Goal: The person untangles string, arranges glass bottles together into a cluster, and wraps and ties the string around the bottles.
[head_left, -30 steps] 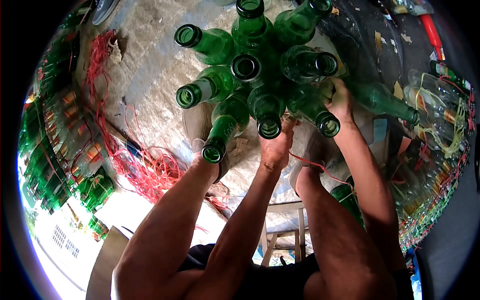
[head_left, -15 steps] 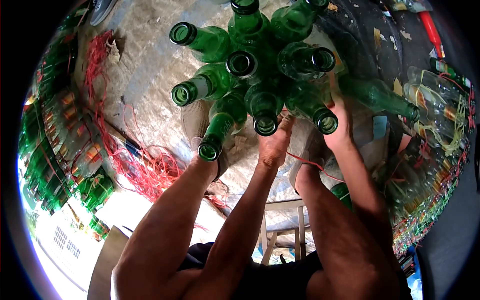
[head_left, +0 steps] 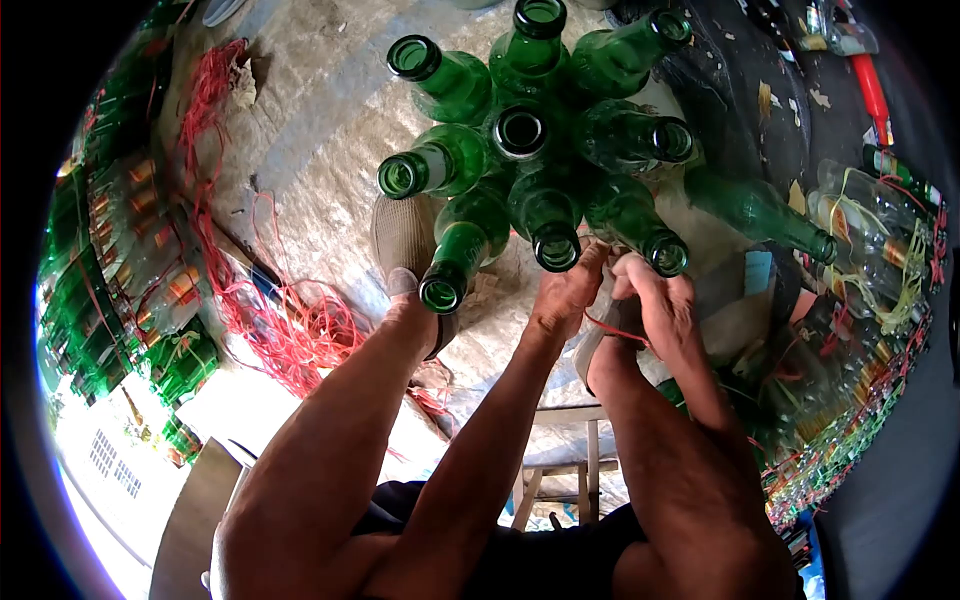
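The cluster of green glass bottles (head_left: 545, 210) stands on the floor (head_left: 320, 120), probably heavy, rigid, slick and breakable, best held around its bodies rather than the splayed necks, with the left hand (head_left: 568, 296) and right hand (head_left: 658, 296) pinching red twine (head_left: 622, 333) at its near side.

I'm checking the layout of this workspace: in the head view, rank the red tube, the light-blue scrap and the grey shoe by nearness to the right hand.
From the right hand:
1. Light-blue scrap, just to its right.
2. Red tube, upper right.
3. Grey shoe, top left edge.
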Tool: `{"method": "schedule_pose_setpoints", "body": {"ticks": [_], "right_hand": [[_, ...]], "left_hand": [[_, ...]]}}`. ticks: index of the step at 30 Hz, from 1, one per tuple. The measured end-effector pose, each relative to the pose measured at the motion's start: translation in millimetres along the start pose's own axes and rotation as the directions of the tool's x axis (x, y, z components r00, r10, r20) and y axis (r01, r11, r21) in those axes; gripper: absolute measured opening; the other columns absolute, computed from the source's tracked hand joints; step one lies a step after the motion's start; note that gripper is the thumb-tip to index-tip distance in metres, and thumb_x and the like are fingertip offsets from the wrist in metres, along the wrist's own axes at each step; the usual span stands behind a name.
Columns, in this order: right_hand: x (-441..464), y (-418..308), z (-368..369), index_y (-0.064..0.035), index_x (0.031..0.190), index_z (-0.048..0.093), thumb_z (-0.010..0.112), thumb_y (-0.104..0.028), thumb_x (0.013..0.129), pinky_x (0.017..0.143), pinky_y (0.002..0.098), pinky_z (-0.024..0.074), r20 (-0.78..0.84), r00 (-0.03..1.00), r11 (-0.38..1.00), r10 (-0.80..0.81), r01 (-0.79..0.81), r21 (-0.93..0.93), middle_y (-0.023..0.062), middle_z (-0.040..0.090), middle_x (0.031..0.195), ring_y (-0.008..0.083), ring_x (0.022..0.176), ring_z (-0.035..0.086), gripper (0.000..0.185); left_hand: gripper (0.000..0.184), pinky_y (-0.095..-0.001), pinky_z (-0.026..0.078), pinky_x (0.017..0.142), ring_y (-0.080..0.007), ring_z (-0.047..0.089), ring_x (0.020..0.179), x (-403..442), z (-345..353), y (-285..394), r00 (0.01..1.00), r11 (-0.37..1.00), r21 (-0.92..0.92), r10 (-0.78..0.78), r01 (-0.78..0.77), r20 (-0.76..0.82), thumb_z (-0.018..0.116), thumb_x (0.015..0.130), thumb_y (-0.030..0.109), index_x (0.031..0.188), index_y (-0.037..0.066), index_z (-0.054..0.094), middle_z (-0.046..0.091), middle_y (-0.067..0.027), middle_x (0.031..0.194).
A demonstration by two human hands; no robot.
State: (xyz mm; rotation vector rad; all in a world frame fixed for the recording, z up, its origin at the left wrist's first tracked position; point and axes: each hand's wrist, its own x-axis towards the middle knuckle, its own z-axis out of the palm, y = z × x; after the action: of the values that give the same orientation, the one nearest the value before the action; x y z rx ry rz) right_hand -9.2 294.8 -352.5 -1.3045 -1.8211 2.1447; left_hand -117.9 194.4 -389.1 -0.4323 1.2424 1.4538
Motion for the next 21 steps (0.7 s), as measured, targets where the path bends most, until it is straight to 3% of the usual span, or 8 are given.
{"method": "schedule_pose_setpoints", "body": {"ticks": [5, 7, 9, 10, 12, 15, 17, 21], "right_hand": [[-35, -111, -16, 0.004, 0.102, 0.068, 0.066, -0.001, 0.097, 0.061, 0.024, 0.0463, -0.065, 0.946, 0.87, -0.317, 0.263, -0.416, 0.0051, 0.067, 0.084, 0.0112, 0.071, 0.058, 0.007], [-27, -151, -9, 0.0062, 0.1, 0.069, 0.072, 0.0, 0.093, 0.061, 0.0271, 0.0493, 0.023, 0.735, 0.607, -0.678, 0.576, -0.547, 0.0071, 0.069, 0.084, 0.0157, 0.071, 0.06, 0.009], [-18, -182, -1, 0.006, 0.112, 0.069, 0.073, 0.004, 0.091, 0.067, 0.0279, 0.0472, 0.155, 0.621, 0.459, -0.769, 0.703, -0.543, 0.0106, 0.067, 0.097, 0.0176, 0.08, 0.058, 0.022], [-8, -200, 5, 0.0065, 0.114, 0.069, 0.075, 0.005, 0.087, 0.066, 0.0286, 0.0475, 0.252, 0.548, 0.326, -0.797, 0.743, -0.584, 0.0122, 0.067, 0.099, 0.0192, 0.079, 0.059, 0.028], [18, -229, 24, 0.0055, 0.117, 0.069, 0.08, 0.005, 0.079, 0.068, 0.0314, 0.0484, 0.444, 0.453, 0.111, -0.773, 0.786, -0.608, 0.014, 0.068, 0.101, 0.0236, 0.081, 0.06, 0.04], [49, -244, 45, -0.0005, 0.118, 0.07, 0.083, -0.003, 0.073, 0.076, 0.0372, 0.0475, 0.629, 0.45, -0.093, -0.634, 0.763, -0.64, 0.0117, 0.065, 0.098, 0.0281, 0.086, 0.06, 0.048], [54, -238, 54, -0.0044, 0.118, 0.07, 0.082, -0.011, 0.074, 0.08, 0.0399, 0.0458, 0.653, 0.527, -0.114, -0.544, 0.725, -0.68, 0.0095, 0.063, 0.095, 0.0289, 0.089, 0.06, 0.045], [68, -230, 62, -0.0065, 0.111, 0.069, 0.079, -0.015, 0.079, 0.083, 0.0413, 0.0456, 0.674, 0.546, -0.133, -0.497, 0.719, -0.682, 0.0082, 0.064, 0.091, 0.0298, 0.087, 0.061, 0.035]], "left_hand": [[0.025, -0.0238, 0.025, 0.046, -0.0021, 0.031, 0.051, 4, -4, -6, 0.992, 0.992, 0.022, 0.125, -0.126, 0.02, 0.06, 0.101, 0.02, 0.078, 0.011, 0.058, 0.045, 0.0089, 0.064], [0.019, -0.026, 0.033, 0.056, -0.005, 0.041, 0.062, 10, -10, -15, 0.99, 0.991, 0.019, 0.135, -0.135, 0.028, 0.065, 0.099, 0.02, 0.084, 0.009, 0.062, 0.053, 0.0055, 0.072], [0.016, -0.0303, 0.049, 0.074, -0.0109, 0.061, 0.083, 16, -21, -25, 0.994, 0.995, 0.01, 0.1, -0.101, 0.049, 0.072, 0.096, 0.02, 0.097, 0.004, 0.07, 0.07, -0.0014, 0.091], [0.017, -0.0301, 0.049, 0.074, -0.0107, 0.061, 0.083, 14, -21, -26, 0.988, 0.991, -0.031, 0.135, -0.133, 0.072, 0.073, 0.095, 0.021, 0.098, 0.004, 0.071, 0.07, -0.0013, 0.091], [0.019, -0.0289, 0.049, 0.074, -0.0095, 0.06, 0.083, 11, -16, -26, 0.984, 0.982, -0.095, 0.17, -0.165, 0.047, 0.075, 0.095, 0.022, 0.1, 0.004, 0.072, 0.07, 0.0002, 0.092], [0.02, -0.0281, 0.048, 0.074, -0.0085, 0.058, 0.083, 10, -17, -29, 0.991, 0.981, -0.145, 0.134, -0.128, 0.028, 0.076, 0.094, 0.021, 0.103, 0.004, 0.073, 0.068, 0.0021, 0.092], [0.02, -0.028, 0.048, 0.072, -0.0083, 0.056, 0.081, 5, -11, -23, 0.987, 0.976, -0.155, 0.156, -0.151, 0.022, 0.075, 0.094, 0.021, 0.103, 0.004, 0.073, 0.067, 0.0028, 0.091], [0.053, -0.0264, 0.048, 0.085, -0.0097, 0.058, 0.103, 19, -24, -43, 0.997, 0.996, -0.081, 0.03, -0.024, 0.077, 0.075, 0.097, 0.04, 0.135, 0.008, 0.057, 0.063, 0.0005, 0.123]]}}
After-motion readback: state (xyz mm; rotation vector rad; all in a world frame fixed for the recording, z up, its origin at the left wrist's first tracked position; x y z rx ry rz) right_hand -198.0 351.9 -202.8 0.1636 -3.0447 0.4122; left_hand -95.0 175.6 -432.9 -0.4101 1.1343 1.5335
